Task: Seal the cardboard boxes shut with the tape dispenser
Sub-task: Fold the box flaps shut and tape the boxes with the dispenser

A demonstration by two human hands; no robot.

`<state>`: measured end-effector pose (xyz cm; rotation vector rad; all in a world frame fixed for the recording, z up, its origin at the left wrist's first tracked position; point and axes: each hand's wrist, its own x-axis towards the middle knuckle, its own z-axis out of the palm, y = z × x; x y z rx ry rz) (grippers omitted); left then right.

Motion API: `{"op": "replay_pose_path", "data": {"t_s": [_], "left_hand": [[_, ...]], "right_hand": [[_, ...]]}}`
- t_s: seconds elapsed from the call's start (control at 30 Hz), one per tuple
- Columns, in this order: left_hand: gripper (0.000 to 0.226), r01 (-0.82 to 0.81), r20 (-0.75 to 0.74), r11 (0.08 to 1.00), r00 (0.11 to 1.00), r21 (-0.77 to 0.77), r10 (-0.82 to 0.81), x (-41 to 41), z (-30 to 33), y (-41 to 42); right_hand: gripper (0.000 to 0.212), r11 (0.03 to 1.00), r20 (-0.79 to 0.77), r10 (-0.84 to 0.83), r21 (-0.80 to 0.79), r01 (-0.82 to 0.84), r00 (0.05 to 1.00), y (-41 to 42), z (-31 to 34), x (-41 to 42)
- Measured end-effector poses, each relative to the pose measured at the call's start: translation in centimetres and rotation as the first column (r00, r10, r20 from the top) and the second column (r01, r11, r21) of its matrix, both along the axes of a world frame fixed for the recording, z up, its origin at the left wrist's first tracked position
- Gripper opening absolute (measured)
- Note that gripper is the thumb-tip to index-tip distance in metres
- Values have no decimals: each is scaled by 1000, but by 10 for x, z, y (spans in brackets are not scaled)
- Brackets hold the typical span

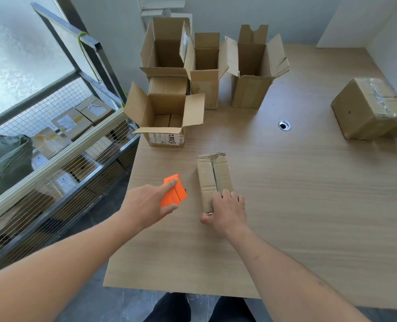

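A small closed cardboard box (212, 175) lies on the wooden table (309, 194) in front of me, its top flaps meeting in an untaped seam. My right hand (225, 211) grips its near end, fingers on top and thumb at the near edge. To its left is the orange tape dispenser (175, 192). My left hand (150, 203) holds the dispenser, index finger stretched along its top. Several open boxes stand behind: a low one (167, 122) with a printed label and taller ones (167, 49), (206, 70), (253, 70).
Taped boxes (367, 110) sit at the table's right edge. A round cable hole (285, 125) is in the table's middle. Left of the table stands a wire-mesh cart (60, 159) holding parcels. The table's near edge is just above my legs.
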<state>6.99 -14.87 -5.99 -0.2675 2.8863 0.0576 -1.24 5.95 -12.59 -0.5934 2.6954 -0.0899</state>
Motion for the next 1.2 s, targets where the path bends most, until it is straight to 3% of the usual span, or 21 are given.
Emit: {"op": "replay_pose_path", "data": {"t_s": [0.17,0.23,0.3,0.4,0.5,0.53,0.57,0.67,0.73,0.97,1.03,1.13,1.2], "left_hand": [[98,-7,-108,941,993,339,46,3,2,-16],[102,12,-158,908,986,419,60,8,1,-21],[100,41,-223,887,972,459,71,14,-2,-27],[94,68,-296,824,947,563,124,22,-11,-37],[85,87,-333,763,927,640,174,28,-17,-48],[84,84,-332,762,927,642,177,30,-19,-51],[83,76,-327,769,928,635,179,32,-21,-54],[86,33,-311,788,928,615,204,37,-23,-61],[89,47,-334,806,923,590,191,39,-22,-63],[87,116,-404,833,904,541,136,32,-19,-62],[87,129,-404,829,906,544,125,28,-19,-60],[85,156,-408,820,907,551,101,21,-20,-56],[85,189,-412,816,909,547,66,18,-19,-57]], "right_hand": [[77,995,-79,78,67,-73,994,11,7,-13],[100,989,-106,93,126,-80,990,17,11,-21],[108,977,-124,123,189,-98,985,18,14,-26],[87,979,-174,104,192,-70,979,15,16,-29],[39,994,-189,-68,76,84,980,-2,13,-23],[29,988,-176,-139,45,149,975,-10,13,-21],[32,978,-151,-197,33,204,969,-19,12,-19],[75,964,-64,-258,51,261,964,-37,6,-16],[86,970,-3,-238,46,238,971,-42,-1,-15],[67,999,272,-10,-30,19,962,-37,11,-38],[58,997,269,-26,-63,45,963,-40,15,-38],[75,999,175,-20,-35,27,984,-47,11,-31],[73,999,133,10,-53,-3,991,-46,10,-30]]}}
